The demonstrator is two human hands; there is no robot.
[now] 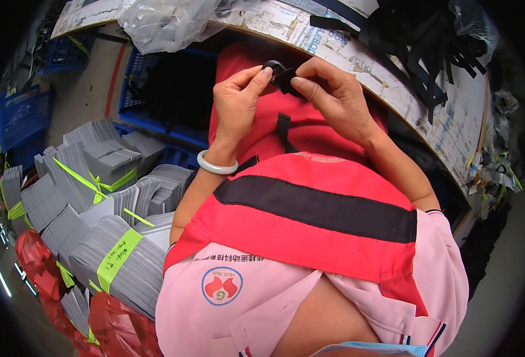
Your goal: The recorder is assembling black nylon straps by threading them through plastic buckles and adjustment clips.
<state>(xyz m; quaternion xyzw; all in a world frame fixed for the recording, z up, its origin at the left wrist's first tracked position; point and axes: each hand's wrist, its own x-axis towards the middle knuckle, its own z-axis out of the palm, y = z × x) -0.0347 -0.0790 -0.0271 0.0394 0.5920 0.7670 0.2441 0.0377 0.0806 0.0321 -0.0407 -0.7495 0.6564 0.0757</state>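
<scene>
Together, the left hand [237, 101] and right hand [332, 95] pinch a small black strap piece [281, 76] between clamped fingers above the red apron [310, 208]; its strap [284, 132] hangs straight down.

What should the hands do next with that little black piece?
Probably draw the black strap further through the small black buckle. Both hands, left hand and right hand, pinch the buckle at the fingertips, and the strap hangs loose below over the red fabric.
</scene>
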